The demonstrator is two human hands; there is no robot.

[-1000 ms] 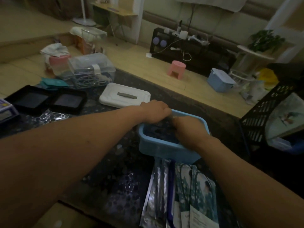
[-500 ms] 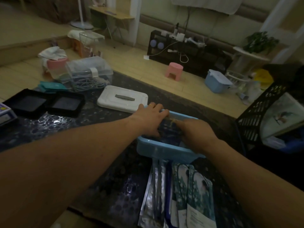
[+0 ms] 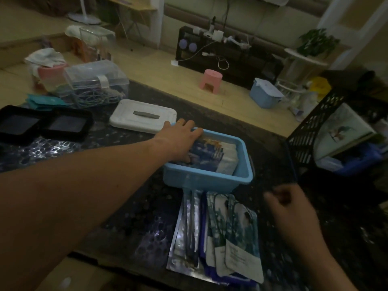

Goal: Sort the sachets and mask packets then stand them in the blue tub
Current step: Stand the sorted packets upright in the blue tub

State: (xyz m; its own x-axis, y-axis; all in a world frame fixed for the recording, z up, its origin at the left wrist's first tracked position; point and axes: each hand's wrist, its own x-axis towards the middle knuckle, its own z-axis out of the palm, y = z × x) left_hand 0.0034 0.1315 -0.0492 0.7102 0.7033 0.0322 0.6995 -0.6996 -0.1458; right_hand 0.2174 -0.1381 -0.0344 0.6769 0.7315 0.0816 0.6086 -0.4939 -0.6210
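The blue tub (image 3: pixel 210 181) sits mid-table with a bundle of blue-and-white packets (image 3: pixel 212 156) leaning inside it. My left hand (image 3: pixel 178 141) reaches into the tub's left side and rests flat on that bundle, fingers spread over its top. My right hand (image 3: pixel 294 208) is outside the tub, to its lower right, blurred, fingers loosely curled and holding nothing. A fanned stack of mask packets (image 3: pixel 231 234) lies flat on the dark table just in front of the tub, silver ones (image 3: pixel 186 234) on the left, teal-and-white ones on the right.
A white lid with a grey handle (image 3: pixel 142 117) lies left of the tub. Two black trays (image 3: pixel 42 124) and a clear box of cables (image 3: pixel 96 85) sit further left. A black mesh crate (image 3: pixel 310 131) stands at the right edge. Teal sachets (image 3: pixel 44 100) lie behind the trays.
My right hand has come out of the tub and drawn back toward me to the lower right. My left hand stays on the packets in the tub, now uncovered.
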